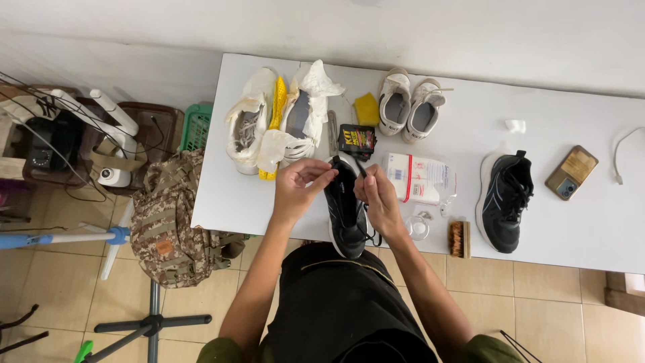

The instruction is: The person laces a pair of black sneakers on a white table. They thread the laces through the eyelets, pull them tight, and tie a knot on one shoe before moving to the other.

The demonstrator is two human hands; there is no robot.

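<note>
A plain white wall [403,33] runs along the far edge of a white rectangular table [228,195]. Below its near edge lies a floor of beige square tiles [537,316]. Off the left edge stand a dark brown wooden cabinet [164,124] and a black metal stand base [144,326]. Light is soft and even.

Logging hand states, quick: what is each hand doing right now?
Left hand: closed, pinching a lace at the black shoe.
Right hand: closed on the black lace, pulled up.
</note>
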